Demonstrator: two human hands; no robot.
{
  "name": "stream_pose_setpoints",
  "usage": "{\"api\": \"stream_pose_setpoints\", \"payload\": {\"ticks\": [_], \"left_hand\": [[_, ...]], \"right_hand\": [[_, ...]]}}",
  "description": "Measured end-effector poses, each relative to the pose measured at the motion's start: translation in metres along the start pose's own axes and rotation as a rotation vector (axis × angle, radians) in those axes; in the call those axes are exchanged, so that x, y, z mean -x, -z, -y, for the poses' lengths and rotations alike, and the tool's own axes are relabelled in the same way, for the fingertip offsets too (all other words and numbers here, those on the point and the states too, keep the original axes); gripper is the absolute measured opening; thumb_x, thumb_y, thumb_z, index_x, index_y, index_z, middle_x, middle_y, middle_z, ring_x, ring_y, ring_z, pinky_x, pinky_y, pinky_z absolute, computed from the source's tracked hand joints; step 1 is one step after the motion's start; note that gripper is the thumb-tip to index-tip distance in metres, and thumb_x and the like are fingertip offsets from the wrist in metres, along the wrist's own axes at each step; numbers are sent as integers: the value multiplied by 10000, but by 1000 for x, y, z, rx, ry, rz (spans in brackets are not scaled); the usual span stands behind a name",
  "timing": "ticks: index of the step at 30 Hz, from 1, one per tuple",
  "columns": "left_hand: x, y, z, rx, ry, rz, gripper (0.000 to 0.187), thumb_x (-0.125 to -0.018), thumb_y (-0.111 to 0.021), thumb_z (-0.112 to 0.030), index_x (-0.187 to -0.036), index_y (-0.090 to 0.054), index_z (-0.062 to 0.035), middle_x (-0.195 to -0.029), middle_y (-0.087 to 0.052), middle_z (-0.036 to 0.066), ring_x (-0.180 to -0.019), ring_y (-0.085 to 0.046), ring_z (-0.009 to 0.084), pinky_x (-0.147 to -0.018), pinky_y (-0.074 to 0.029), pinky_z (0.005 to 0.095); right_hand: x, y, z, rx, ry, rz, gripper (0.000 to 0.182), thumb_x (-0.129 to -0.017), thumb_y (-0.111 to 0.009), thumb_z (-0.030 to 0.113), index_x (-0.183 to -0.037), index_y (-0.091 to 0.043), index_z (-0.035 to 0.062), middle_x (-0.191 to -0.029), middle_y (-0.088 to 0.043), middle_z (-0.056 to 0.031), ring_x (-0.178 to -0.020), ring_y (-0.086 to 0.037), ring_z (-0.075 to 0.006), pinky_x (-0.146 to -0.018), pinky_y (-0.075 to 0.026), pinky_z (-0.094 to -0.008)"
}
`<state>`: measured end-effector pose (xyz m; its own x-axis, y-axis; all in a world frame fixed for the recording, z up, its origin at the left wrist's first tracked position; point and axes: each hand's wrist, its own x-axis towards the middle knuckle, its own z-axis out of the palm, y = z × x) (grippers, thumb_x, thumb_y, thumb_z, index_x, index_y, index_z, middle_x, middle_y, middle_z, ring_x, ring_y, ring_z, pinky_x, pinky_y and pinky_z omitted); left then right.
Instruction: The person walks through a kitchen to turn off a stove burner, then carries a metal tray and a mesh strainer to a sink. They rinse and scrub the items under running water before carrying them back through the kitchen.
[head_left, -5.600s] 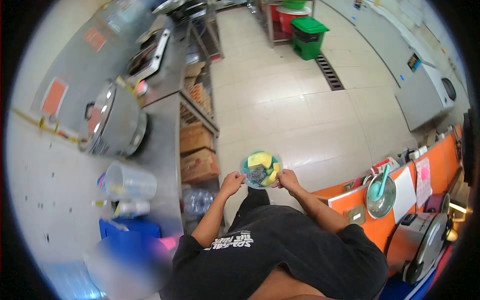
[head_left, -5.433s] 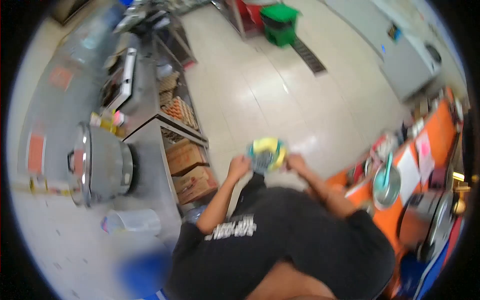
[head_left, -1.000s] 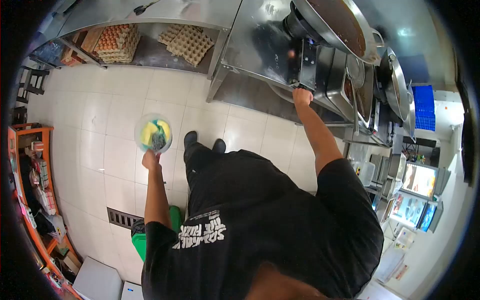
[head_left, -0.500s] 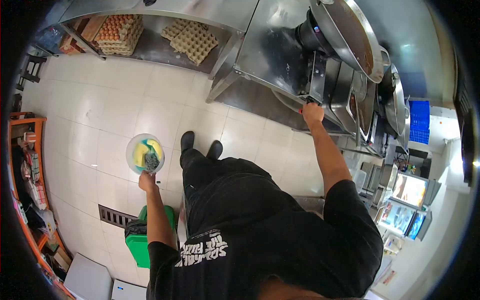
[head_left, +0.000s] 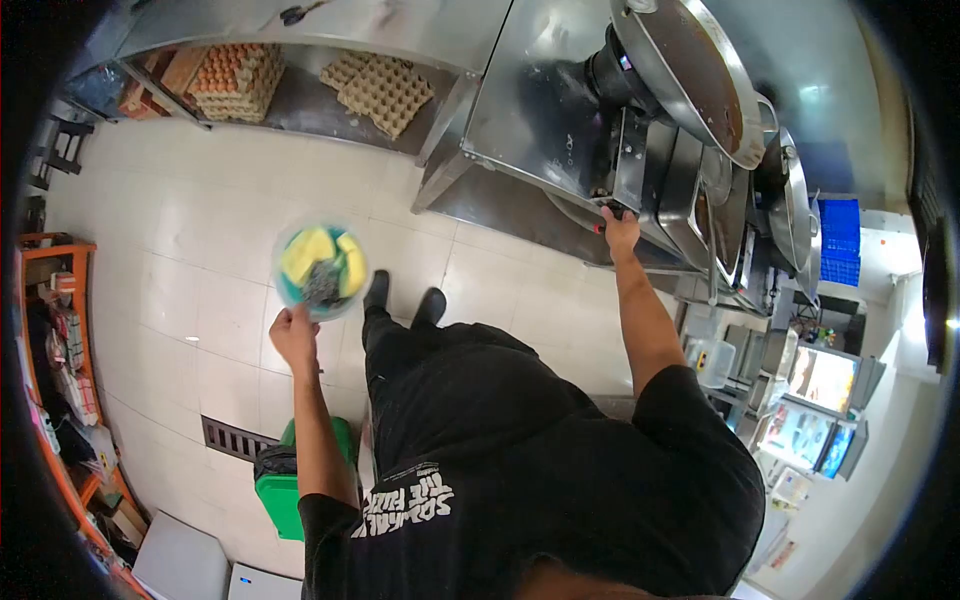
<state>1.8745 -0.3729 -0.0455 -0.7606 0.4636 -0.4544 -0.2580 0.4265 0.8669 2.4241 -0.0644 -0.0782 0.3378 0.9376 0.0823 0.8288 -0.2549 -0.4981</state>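
Note:
My left hand (head_left: 294, 337) grips the near rim of a round clear plastic tub (head_left: 361, 292), held up over the floor. Inside the tub are yellow-and-green sponges (head_left: 310, 254) and a grey metal scouring pad (head_left: 322, 284), on a blue-green bottom. My right hand (head_left: 622, 233) reaches out to the front edge of the metal stove (head_left: 630, 165). Its fingers are closed at a small black-and-red knob-like part (head_left: 600, 228), partly hidden by the hand. Close beside that hand are square metal pans (head_left: 682, 195) set in the stove.
A large tilted pan (head_left: 700, 75) with brown residue stands above the stove. Egg trays (head_left: 385, 95) lie on the shelf below the steel counter (head_left: 400, 30). A green bin (head_left: 282, 505) stands by my left arm, near a floor drain (head_left: 235, 437). Orange shelving (head_left: 75, 400) lines the left side.
My left hand has raised the tub and brought it right, closer to my feet, so it looks larger. My right hand stays at the stove front with barely any shift.

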Motion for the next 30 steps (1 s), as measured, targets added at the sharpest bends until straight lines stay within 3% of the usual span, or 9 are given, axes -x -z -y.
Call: {"api": "stream_pose_setpoints", "payload": {"ticks": [2, 11, 16, 18, 23, 24, 26, 29, 30], "left_hand": [[7, -34, -40, -5, -50, 90, 264, -788, -569, -156, -588, -509, 5, -528, -473, 16, -466, -470, 89, -435, -454, 248], [5, -235, -152, -4, -259, 594, 240, -753, -578, -159, -703, -606, 73, -630, -599, 116, -506, -567, 145, -461, -477, 254], [3, -320, -174, -12, -159, 694, 220, -733, -593, -130, -699, -604, 87, -667, -600, 103, -518, -580, 163, -481, -522, 288], [-6, -341, -172, -50, -165, 749, 230, -727, -598, -137, -690, -602, 90, -650, -591, 101, -515, -578, 163, -483, -530, 292], [-36, -380, -172, -232, -190, 799, 285, -747, -587, -203, -694, -623, 76, -654, -625, 158, -555, -634, 186, -474, -510, 298], [-46, -385, -173, -329, -170, 852, 285, -766, -607, -248, -747, -653, 33, -742, -660, 163, -671, -672, 217, -565, -518, 320], [-56, -383, -196, -733, -422, 918, 288, -770, -636, -290, -793, -653, -3, -786, -667, 135, -744, -666, 246, -632, -513, 352], [-44, -367, -262, -911, -762, 891, 314, -780, -655, -353, -854, -638, -48, -820, -660, 108, -824, -639, 294, -717, -491, 393], [-36, -367, -292, -885, -869, 860, 325, -784, -657, -374, -872, -631, -62, -825, -655, 101, -846, -626, 310, -742, -482, 406]], "right_hand": [[9, 8, 17, 123, 6, -26, 409, -721, -718, 344, -870, -575, -9, -802, -639, -219, -765, -618, -403, -677, -484, -454], [28, 16, 33, 146, -94, -108, 397, -727, -699, 342, -905, -574, 10, -799, -657, -191, -804, -639, -372, -708, -504, -455], [52, -34, -69, -320, -84, 27, 306, -742, -704, 258, -903, -579, 30, -692, -612, -79, -481, -566, -154, -458, -464, -276], [82, -51, -114, -165, 125, 44, 327, -738, -701, 275, -905, -581, 21, -736, -634, -126, -567, -615, -231, -516, -493, -332], [207, -45, -137, 140, -277, 251, 311, -780, -645, 291, -934, -605, 24, -809, -651, -175, -758, -634, -330, -670, -514, -402], [235, -83, -208, 587, 157, 367, 255, -803, -614, 275, -926, -631, 53, -759, -660, -118, -711, -643, -288, -655, -519, -397], [293, -93, -218, 643, 19, 502, 232, -797, -606, 306, -834, -672, 87, -583, -627, -70, -622, -643, -230, -642, -515, -375], [341, -97, -186, 374, -681, 998, 415, -838, -537, 443, -811, -673, 53, -650, -667, -80, -630, -662, -221, -721, -525, -361], [355, -83, -165, 329, -535, 839, 365, -827, -559, 410, -871, -675, 67, -678, -673, -70, -633, -659, -209, -695, -533, -351]]}}
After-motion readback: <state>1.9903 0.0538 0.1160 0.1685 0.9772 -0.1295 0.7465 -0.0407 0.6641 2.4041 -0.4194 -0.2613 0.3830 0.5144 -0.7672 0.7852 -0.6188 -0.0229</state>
